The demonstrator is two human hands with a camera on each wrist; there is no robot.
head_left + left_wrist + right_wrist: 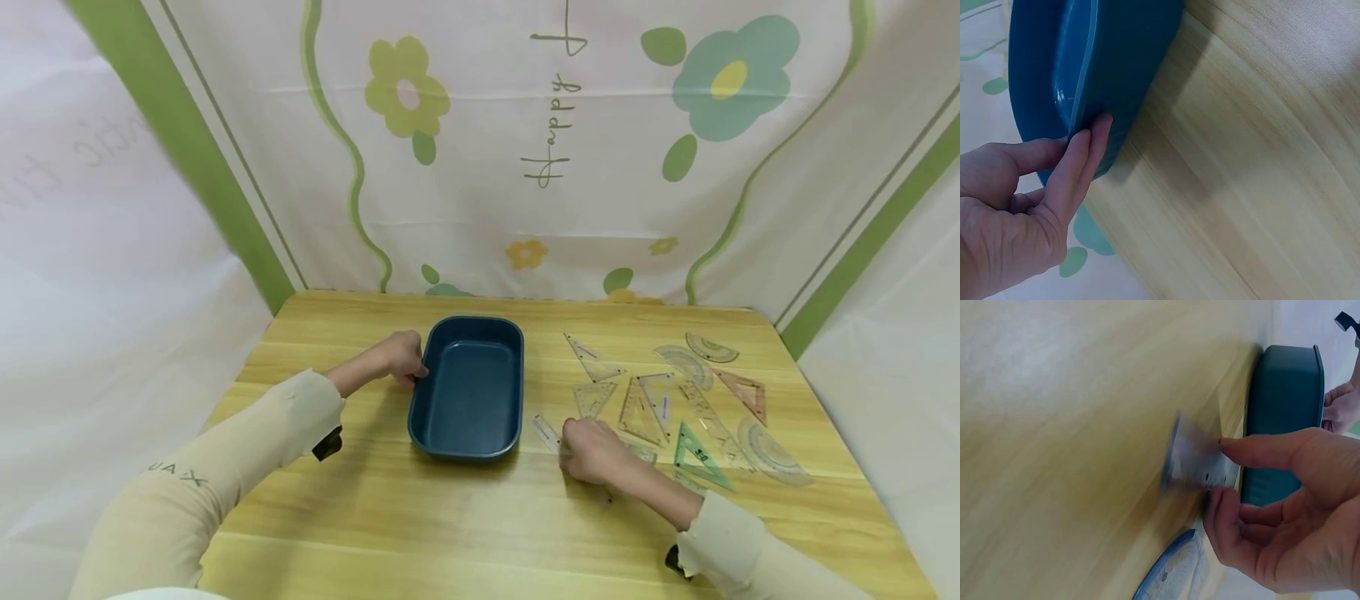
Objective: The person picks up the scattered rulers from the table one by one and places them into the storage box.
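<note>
A dark blue rectangular plastic tray (468, 457) stands on the wooden table. My left hand (401, 357) pinches its left rim; in the left wrist view the thumb of that hand (1029, 194) is inside the tray wall (1122, 69) and the fingers are outside. To the tray's right, my right hand (596, 454) pinches a clear ruler (546, 433) between thumb and fingers. Seen from the right wrist, the ruler (1194, 459) is tilted and slightly blurred, and the right hand (1297, 509) covers part of it. A clear protractor (1172, 569) lies close below that hand.
Right of the tray lie several drawing tools, among them a green set square (697, 457), an orange set square (744, 392), a clear protractor (772, 450) and a long ruler (712, 421). A floral cloth (465, 192) hangs behind the table (450, 533).
</note>
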